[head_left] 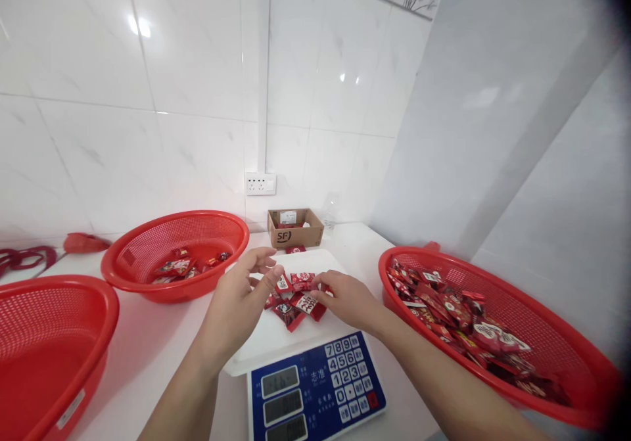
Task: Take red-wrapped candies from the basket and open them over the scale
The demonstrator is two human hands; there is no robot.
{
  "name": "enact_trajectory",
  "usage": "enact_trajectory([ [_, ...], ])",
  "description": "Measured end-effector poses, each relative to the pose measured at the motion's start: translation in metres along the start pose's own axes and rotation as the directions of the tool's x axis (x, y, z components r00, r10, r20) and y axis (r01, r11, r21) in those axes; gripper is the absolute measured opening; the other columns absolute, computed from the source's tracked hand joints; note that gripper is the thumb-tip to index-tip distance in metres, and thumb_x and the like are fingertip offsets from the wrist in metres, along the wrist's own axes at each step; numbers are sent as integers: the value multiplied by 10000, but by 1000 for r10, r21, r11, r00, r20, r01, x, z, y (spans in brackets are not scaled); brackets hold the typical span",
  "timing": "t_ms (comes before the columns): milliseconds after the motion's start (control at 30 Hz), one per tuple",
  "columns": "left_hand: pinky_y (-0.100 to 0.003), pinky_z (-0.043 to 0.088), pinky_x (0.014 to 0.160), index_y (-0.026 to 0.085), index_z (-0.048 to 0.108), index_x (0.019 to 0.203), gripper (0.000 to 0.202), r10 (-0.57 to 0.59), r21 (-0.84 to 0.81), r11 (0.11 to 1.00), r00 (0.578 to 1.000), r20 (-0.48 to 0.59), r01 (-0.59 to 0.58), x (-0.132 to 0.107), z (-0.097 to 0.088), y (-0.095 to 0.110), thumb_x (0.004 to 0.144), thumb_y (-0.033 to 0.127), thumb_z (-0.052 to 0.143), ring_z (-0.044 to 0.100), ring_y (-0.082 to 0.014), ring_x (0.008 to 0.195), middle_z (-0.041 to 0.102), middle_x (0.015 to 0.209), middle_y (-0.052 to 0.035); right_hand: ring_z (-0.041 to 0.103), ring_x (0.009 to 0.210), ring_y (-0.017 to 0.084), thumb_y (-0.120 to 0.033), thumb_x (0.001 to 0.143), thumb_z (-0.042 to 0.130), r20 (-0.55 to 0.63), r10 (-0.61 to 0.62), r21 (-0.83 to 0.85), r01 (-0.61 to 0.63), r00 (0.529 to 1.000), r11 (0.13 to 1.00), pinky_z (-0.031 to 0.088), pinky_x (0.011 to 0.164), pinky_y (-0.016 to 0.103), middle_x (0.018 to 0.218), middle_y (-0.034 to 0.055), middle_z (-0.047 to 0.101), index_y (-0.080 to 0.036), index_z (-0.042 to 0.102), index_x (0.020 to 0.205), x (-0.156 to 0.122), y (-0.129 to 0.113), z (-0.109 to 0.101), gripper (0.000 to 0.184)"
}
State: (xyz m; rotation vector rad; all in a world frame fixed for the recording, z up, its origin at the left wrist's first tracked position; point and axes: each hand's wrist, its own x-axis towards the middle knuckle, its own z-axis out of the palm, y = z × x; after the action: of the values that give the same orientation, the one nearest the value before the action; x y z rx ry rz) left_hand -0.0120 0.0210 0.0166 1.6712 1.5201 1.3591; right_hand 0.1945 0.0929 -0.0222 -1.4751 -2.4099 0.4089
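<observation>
A white weighing tray (276, 346) sits on a blue digital scale (315, 388) at the counter's front. A small heap of red candy packets (300, 300) lies on the tray. My left hand (241, 300) hovers over the heap's left side with thumb and forefinger pinched on one packet (282, 284). My right hand (348, 298) rests palm down on the heap's right side, fingers pressed on the packets.
A red basket (557, 375) full of red packets stands at the right. Another red basket (142, 277) with a few packets sits behind left, a third one (29, 375) at the near left. A cardboard box (294, 227) stands by the wall.
</observation>
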Motion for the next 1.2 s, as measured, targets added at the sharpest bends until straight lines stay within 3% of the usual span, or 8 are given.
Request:
enact_trajectory([
  [200,-331,522,756,209,622,1176,393,-8,1,1000,1000,11,8,0,1,1,895,472,542,662,-237,955,705,1101,-75,651,958,249,-270,849,674,59,-72,37,70,996,997,485,821,360,1056,63,695,-240,720,1068,-12,-6,2,226],
  [367,-337,521,773,208,611,1194,403,-22,-11,1000,1000,18,22,-2,0,2,901,475,538,661,-231,948,698,1122,-77,657,969,299,-272,874,602,11,-61,46,60,998,997,486,819,400,1061,100,700,-206,727,1054,-12,-7,3,229],
  [500,-341,517,782,214,611,1187,396,-28,-20,999,999,25,29,-2,0,3,906,482,538,659,-228,948,689,1137,-75,649,1048,243,-207,929,476,-73,-82,83,88,994,993,504,881,358,1161,82,691,-217,651,1194,-16,-9,-3,317],
  [633,-348,508,801,217,610,1182,388,-32,-18,999,999,21,32,-1,-1,2,910,482,534,653,-234,974,688,1125,-72,664,1028,206,-129,940,359,-156,-71,63,82,985,995,535,879,328,1108,81,709,-198,617,1227,-26,2,-11,392],
  [800,-332,515,768,228,604,1183,377,-47,-22,999,999,17,47,-1,-2,2,910,479,532,660,-215,928,680,1152,-62,638,1097,290,-117,893,358,-298,54,-57,-74,953,996,491,972,477,1174,151,689,-151,652,1181,-49,52,-35,413],
  [967,-316,506,739,238,610,1179,360,-57,-17,998,998,10,57,-2,0,2,904,461,546,644,-210,916,683,1148,-52,506,1204,527,-234,887,411,-431,163,-174,-259,888,950,345,918,772,1224,303,626,-39,648,1204,-64,89,-53,441],
  [1067,-319,501,740,238,613,1176,363,-52,-17,998,999,14,52,-2,1,2,901,466,548,642,-211,910,690,1136,-52,510,1270,408,-264,896,477,-346,43,-186,-114,937,976,381,1048,628,1330,227,597,-88,623,1273,-57,73,-39,442],
  [1200,-328,498,760,230,614,1158,357,-29,-13,999,999,12,29,-3,1,2,895,463,550,639,-209,891,696,1108,-51,555,1256,270,-264,932,533,-165,-163,-134,142,973,981,437,1080,446,1326,103,634,-209,655,1267,-39,27,-5,361],
])
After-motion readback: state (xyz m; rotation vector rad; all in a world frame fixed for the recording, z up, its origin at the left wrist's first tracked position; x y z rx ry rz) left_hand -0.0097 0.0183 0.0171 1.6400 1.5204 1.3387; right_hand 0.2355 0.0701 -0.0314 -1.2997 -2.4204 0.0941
